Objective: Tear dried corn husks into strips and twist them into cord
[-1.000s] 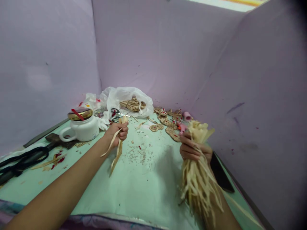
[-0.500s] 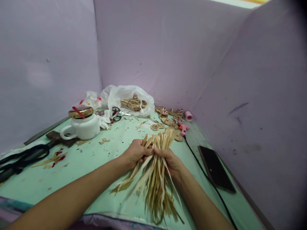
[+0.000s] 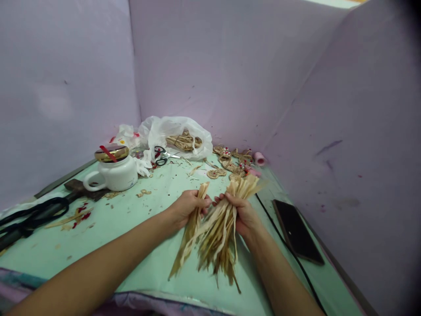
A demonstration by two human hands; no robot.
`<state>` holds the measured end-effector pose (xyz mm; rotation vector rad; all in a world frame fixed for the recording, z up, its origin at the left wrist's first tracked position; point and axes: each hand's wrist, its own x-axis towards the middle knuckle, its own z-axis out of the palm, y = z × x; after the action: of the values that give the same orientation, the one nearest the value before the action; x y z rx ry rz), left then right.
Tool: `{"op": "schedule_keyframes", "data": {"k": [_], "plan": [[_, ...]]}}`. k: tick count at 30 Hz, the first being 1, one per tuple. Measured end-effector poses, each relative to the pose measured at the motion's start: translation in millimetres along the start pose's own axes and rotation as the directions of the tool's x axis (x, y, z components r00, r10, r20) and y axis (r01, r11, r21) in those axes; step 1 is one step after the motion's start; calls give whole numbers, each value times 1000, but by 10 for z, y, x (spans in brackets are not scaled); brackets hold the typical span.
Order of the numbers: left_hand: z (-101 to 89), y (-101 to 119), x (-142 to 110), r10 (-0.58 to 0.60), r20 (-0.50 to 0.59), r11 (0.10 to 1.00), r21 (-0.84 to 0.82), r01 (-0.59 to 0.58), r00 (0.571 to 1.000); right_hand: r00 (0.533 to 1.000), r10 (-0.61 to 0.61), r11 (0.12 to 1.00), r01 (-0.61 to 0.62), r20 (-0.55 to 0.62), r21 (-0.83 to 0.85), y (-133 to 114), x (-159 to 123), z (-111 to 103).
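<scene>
In the middle of the view, my left hand [image 3: 193,206] is closed round a few pale, dry fibre strips [image 3: 188,239] that hang down toward me. Just to its right, my right hand [image 3: 239,211] grips a much thicker bundle of dry fibre strips [image 3: 219,241], its tops fanning out above the fist and its tails spread below. The two hands are a short way apart over the green tabletop [image 3: 151,259]. Some strips from both bunches overlap between them. My right palm is partly hidden by the bundle.
At left stand a white lidded mug [image 3: 118,174], a hammer [image 3: 80,188] and large black-handled shears [image 3: 36,219]. Small scissors [image 3: 162,156] lie by a plastic bag [image 3: 205,142] of fibre. Woven pieces [image 3: 216,174] and a pink glue gun [image 3: 253,171] sit behind; a phone [image 3: 297,232] lies right.
My right hand has come in from the right with the bundle, and my left moved nearer to meet it. Since half a second ago the hands have drawn slightly apart, each keeping its strips.
</scene>
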<state>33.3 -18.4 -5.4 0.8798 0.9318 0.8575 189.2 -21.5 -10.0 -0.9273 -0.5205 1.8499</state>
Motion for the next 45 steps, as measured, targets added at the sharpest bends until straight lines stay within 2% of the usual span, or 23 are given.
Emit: {"op": "schedule_keyframes", "data": {"k": [4, 9, 12, 15, 18, 22, 27, 30, 35, 38, 45], "plan": [[-21, 1, 29, -31, 34, 993, -116, 35, 999, 998, -18, 996, 12, -65, -93, 9, -1, 2], [36, -53, -21, 84, 118, 996, -26, -82, 989, 967, -250, 938, 227, -55, -262, 210, 7, 107], [84, -74, -75, 108, 114, 994, 2, -109, 988, 950, -299, 920, 264, -84, -288, 253, 19, 127], [115, -72, -91, 56, 114, 998, -24, -53, 992, 955, -266, 931, 221, -127, -289, 240, 24, 125], [114, -56, -53, -25, 71, 996, -89, 31, 997, 966, -209, 945, 160, -151, -285, 229, 25, 121], [70, -43, 10, -86, 2, 987, -134, 86, 996, 959, -241, 931, 186, -147, -314, 231, 28, 116], [33, -72, 20, -19, 8, 994, -103, 20, 1000, 946, -284, 914, 218, -159, -342, 232, 19, 127], [44, -97, 11, 18, -39, 998, -60, -20, 999, 951, -283, 913, 226, -128, -340, 238, 4, 135], [59, -79, 3, 42, -20, 999, 29, -42, 999, 968, -240, 907, 195, -76, -374, 255, 7, 117], [35, -47, 24, 30, -71, 999, 42, -27, 997, 969, -219, 919, 166, -112, -359, 242, 24, 99], [-34, -45, 100, 40, -178, 998, 54, -31, 983, 948, -264, 917, 190, -177, -351, 206, 30, 104]]}}
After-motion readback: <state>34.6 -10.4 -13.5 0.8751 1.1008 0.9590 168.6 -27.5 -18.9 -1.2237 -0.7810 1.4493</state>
